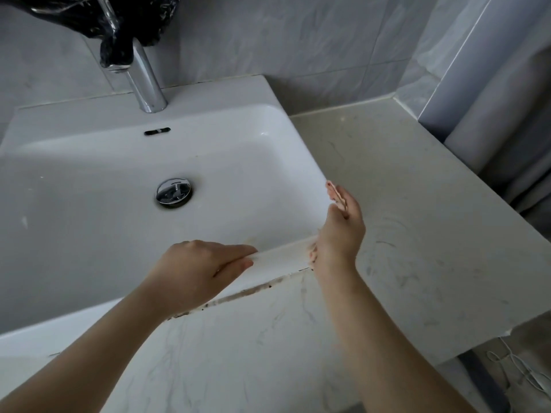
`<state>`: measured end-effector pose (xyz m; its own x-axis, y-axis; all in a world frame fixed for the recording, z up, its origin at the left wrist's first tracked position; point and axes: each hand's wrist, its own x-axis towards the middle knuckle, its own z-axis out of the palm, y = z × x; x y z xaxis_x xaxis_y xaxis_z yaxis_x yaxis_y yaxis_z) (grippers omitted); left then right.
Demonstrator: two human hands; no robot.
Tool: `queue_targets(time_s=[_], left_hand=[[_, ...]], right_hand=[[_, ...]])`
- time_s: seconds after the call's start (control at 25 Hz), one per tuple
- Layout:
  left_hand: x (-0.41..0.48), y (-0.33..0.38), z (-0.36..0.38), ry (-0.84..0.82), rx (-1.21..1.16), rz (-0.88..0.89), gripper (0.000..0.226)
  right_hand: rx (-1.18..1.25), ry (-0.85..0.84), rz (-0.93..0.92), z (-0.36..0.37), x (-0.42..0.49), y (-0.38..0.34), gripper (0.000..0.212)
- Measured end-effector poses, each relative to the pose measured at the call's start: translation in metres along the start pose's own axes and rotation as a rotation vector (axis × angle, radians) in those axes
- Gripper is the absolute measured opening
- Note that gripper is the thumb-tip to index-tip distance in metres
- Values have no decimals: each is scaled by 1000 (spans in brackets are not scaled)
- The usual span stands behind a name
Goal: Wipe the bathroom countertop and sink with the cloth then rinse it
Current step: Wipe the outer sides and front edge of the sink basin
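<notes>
Bathroom washstand, seen from above. Sink (89, 210): white rectangular basin filling the left and centre of the frame, with a chrome drain plug (174, 192) at mid-frame and a dark overflow slot (157, 131) above it on the back wall. Faucet (146, 81): chrome, upright, upper left of the frame on the sink's back ledge, its top wrapped in a black plastic bag (128, 25). Countertop (417, 219): pale veined stone, running along the right side and the bottom of the frame around the sink, with faint smear marks near the right hand. Seam (253, 290): a dark, speckled line of grime where the sink's front rim meets the countertop, lower centre. Left hand (196, 269): lower centre, lying on the sink's front rim with fingers stretched out straight toward the right, holding nothing. Right hand (340, 234): just right of centre, at the sink's front right corner, back of the hand toward the camera, fingers curled round the cloth. Cloth (336, 195): pinkish, mostly hidden inside the right hand; a small edge shows above the fingers against the sink's right rim, and another pinkish trace shows under the wrist. Wall (298, 40): grey marbled tiles across the top of the frame. Curtain (507, 99): pale grey folds, upper right. White cord (512, 371): loose, lower right corner, below the countertop's edge.
</notes>
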<state>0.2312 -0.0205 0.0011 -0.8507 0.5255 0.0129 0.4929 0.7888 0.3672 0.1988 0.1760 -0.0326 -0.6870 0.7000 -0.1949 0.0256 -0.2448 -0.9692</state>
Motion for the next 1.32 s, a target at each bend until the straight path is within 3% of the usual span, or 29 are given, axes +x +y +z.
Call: queue_targets(time_s=[0.12, 0.28, 0.36, 0.44, 0.52, 0.64, 0.72, 0.84, 0.96, 1.04, 1.16, 1.24, 1.32], left_hand=[[3, 2, -5, -49, -23, -102, 63], [6, 3, -8, -132, -222, -320, 26], [7, 6, -9, -132, -235, -337, 13], [6, 7, -11, -145, -241, -349, 13], [6, 7, -13, -151, -239, -355, 14], [7, 6, -10, -129, -184, -308, 27], [5, 5, -11, -147, -142, -224, 44], [3, -2, -16, -214, -180, -186, 30], [2, -5, -20, -262, -176, -147, 29], [1, -7, -22, -294, -163, -107, 32], [2, -10, -22, -319, -180, -69, 33], [3, -11, -22, -321, -178, -60, 33], [3, -11, -21, -314, -182, -81, 33]], right_hand=[[3, 38, -88, 2, -18, 4, 49], [-42, 46, -223, 13, -68, 26, 81], [-3, 57, -200, 9, -42, 30, 66], [185, 29, 35, 5, -5, 24, 38], [284, 53, 140, 6, 2, 27, 47], [74, 171, -75, 22, -54, 27, 74], [56, 82, -78, 36, -99, 38, 85], [73, -35, -147, 33, -125, 41, 79], [132, 135, -54, 25, -62, 41, 58], [370, 238, -101, 27, -37, 41, 66], [186, 255, -246, 56, -94, 52, 74], [145, 213, -220, 65, -107, 68, 69], [170, 246, -88, 48, -62, 67, 60]])
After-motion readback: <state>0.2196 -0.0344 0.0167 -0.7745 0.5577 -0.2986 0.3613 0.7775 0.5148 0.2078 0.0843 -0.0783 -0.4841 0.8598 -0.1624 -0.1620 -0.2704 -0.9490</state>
